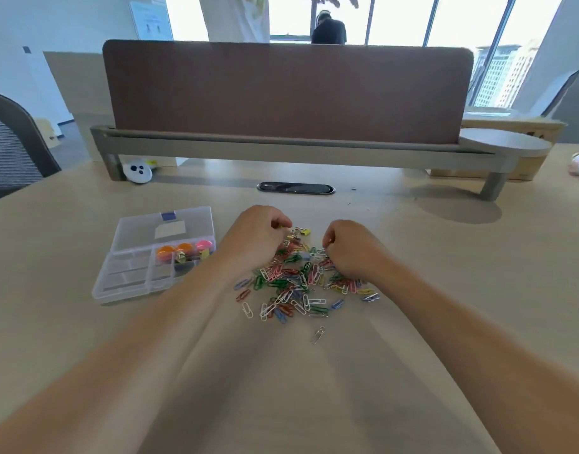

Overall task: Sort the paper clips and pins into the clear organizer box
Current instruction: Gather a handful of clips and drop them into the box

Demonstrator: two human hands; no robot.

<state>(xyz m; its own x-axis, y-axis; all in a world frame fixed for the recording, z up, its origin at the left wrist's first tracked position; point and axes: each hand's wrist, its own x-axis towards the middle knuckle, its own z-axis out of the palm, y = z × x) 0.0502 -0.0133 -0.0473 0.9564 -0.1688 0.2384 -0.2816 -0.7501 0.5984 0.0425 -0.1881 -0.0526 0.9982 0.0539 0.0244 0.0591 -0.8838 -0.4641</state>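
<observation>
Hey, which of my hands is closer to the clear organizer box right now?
Left. The left hand sits just right of the organizer box; the right hand is farther right, across the paper clip pile.

Curled fingers of the left hand [255,234] and right hand [350,249] hide whether either holds any paper clips [291,285].

Pale wood desk [445,257] fills foreground; brown fabric divider panel [288,93] upright across far edge, on grey metal rail [281,151] with round disc shelf [507,144] at right end. Black oval cable grommet [296,187] in desk just before rail. Mesh office chair [13,149] at left. White wall [68,24] with poster [152,19]; tall windows [461,18] behind, bright daylight, high-rise [504,77] outside
</observation>
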